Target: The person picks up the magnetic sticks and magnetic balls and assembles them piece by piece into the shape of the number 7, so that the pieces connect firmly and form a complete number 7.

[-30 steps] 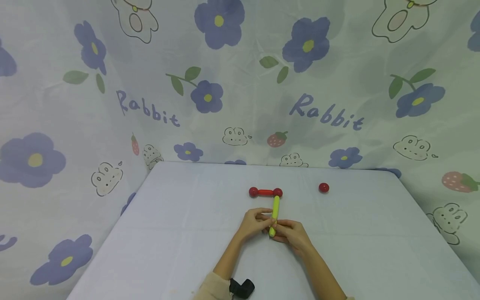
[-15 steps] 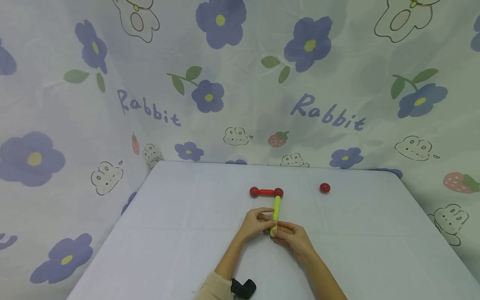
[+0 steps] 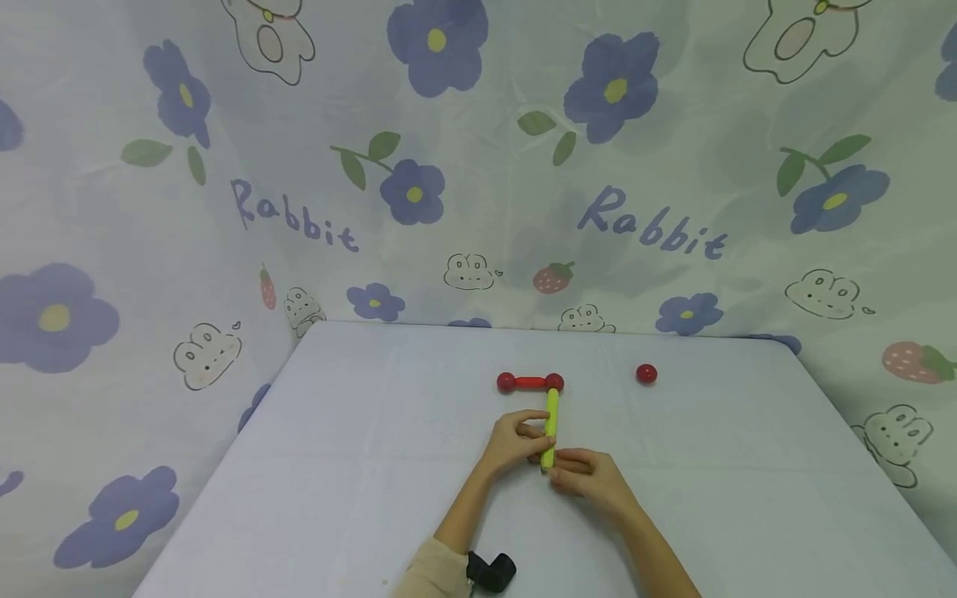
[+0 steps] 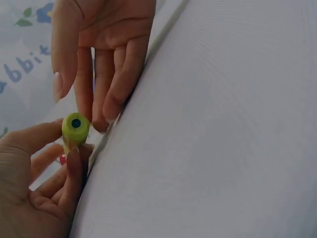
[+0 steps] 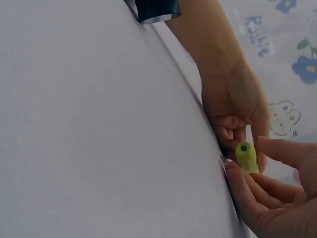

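My left hand (image 3: 512,442) pinches a yellow-green magnetic rod (image 3: 552,419) between thumb and fingers. The rod points away from me, its far end right at a red ball (image 3: 554,382). That ball, a short red rod (image 3: 530,383) and another red ball (image 3: 506,382) form a row across the table. My right hand (image 3: 598,483) is beside the near end of the yellow-green rod, thumb and fingers loosely spread with nothing gripped. In the left wrist view a dark round dot marks the rod's near end (image 4: 76,124); the same rod (image 5: 246,157) shows between both hands in the right wrist view.
A loose red ball (image 3: 646,374) lies farther right toward the back of the white table (image 3: 359,465). Behind it hangs a cloth (image 3: 478,224) printed with flowers and rabbits. A black wrist camera (image 3: 492,573) sits on the left forearm.
The right hand has let go of the rod's near end and moved slightly right and toward me. The left hand keeps its pinch, with the rod turned a little more upright in view.
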Motion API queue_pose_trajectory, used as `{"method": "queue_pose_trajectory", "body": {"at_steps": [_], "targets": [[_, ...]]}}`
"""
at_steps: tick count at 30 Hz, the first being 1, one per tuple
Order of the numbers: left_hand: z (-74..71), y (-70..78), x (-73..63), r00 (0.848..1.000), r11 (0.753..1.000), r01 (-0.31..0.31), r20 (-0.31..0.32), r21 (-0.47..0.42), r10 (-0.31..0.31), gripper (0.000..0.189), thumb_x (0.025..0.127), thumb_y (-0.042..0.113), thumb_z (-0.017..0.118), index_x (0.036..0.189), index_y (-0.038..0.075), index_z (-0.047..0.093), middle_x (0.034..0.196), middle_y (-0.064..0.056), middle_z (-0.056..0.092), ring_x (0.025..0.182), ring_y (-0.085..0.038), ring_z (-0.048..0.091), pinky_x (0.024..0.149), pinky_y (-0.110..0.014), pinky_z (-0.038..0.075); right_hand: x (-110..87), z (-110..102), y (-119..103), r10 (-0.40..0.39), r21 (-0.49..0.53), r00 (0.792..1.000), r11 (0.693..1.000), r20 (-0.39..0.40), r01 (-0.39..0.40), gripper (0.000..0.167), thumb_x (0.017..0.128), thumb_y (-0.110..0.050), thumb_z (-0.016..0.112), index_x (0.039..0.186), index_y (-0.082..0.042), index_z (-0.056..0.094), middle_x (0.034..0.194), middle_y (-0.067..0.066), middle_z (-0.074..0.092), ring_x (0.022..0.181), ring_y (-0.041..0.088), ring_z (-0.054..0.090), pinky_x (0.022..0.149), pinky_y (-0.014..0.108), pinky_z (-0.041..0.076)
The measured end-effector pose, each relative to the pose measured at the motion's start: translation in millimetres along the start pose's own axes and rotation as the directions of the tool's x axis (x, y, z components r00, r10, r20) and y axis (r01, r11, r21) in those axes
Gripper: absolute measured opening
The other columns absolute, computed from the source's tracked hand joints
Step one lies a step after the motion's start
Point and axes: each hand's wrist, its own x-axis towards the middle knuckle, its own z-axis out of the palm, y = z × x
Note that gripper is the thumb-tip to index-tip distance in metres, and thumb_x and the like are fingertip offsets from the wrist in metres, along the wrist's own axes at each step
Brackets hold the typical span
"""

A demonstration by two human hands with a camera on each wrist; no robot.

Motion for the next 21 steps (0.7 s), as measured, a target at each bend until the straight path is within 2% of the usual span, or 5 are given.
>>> {"method": "queue_pose_trajectory", "body": {"at_steps": [5, 11, 15, 18, 21], "targets": [[1.6, -19.0, 8.7, 1.000, 1.000, 0.014, -0.014, -0.004, -0.014, 0.043, 0.079, 0.005, 0.071, 0.119, -0.005, 0.060, 0.085, -0.022, 0.070, 0.057, -0.010, 0.062, 0.056, -0.031, 0.055, 0.4, -19.6, 0.9, -0.006, -0.083, 0.994, 0.997, -0.107, -0.003, 0.045, 0.086, -0.011, 0.066, 0.122, 0.014, 0.052, 0.101, 0.019, 0.067, 0.085, 0.023, 0.068, 0.073, 0.030, 0.055], [2.7, -33.9, 14.3, 0.999, 1.000, 0.021, -0.030, 0.017, -0.020, 0.042, 0.078, 0.009, 0.073, 0.118, 0.001, 0.063, 0.082, -0.014, 0.071, 0.057, -0.009, 0.062, 0.055, -0.025, 0.053, 6.7, -62.8, 7.6, -0.054, -0.151, 0.958, 0.989, -0.281, 0.011, 0.041, 0.086, -0.010, 0.067, 0.121, 0.009, 0.056, 0.099, 0.015, 0.067, 0.080, 0.008, 0.064, 0.071, 0.020, 0.052], [2.7, -33.5, 13.4, 0.999, 1.000, 0.014, -0.031, 0.022, -0.013, 0.040, 0.078, 0.010, 0.073, 0.116, 0.001, 0.064, 0.082, -0.014, 0.071, 0.058, -0.011, 0.063, 0.056, -0.025, 0.053, 13.0, -92.2, 10.8, -0.123, -0.203, 0.916, 0.978, -0.381, 0.047, 0.043, 0.087, -0.014, 0.068, 0.121, 0.009, 0.055, 0.096, 0.011, 0.067, 0.075, -0.002, 0.060, 0.068, 0.016, 0.050], [2.6, -34.4, 13.1, 1.000, 1.000, 0.004, -0.028, 0.029, -0.003, 0.038, 0.078, 0.011, 0.073, 0.115, 0.001, 0.065, 0.083, -0.014, 0.071, 0.058, -0.011, 0.063, 0.056, -0.025, 0.053, 20.2, -108.4, 12.5, -0.150, -0.237, 0.872, 0.971, -0.467, 0.040, 0.043, 0.086, -0.016, 0.069, 0.120, 0.007, 0.057, 0.092, 0.005, 0.067, 0.073, -0.007, 0.057, 0.066, 0.012, 0.048], [2.8, -35.9, 13.0, 1.000, 0.999, -0.006, -0.029, 0.033, 0.007, 0.037, 0.079, 0.010, 0.073, 0.114, 0.001, 0.066, 0.083, -0.014, 0.070, 0.059, -0.010, 0.063, 0.056, -0.024, 0.053, 27.4, -119.8, 13.0, -0.162, -0.268, 0.829, 0.963, -0.535, 0.016, 0.045, 0.085, -0.018, 0.070, 0.122, 0.004, 0.057, 0.096, 0.009, 0.067, 0.071, -0.012, 0.053, 0.066, 0.007, 0.045]]}}
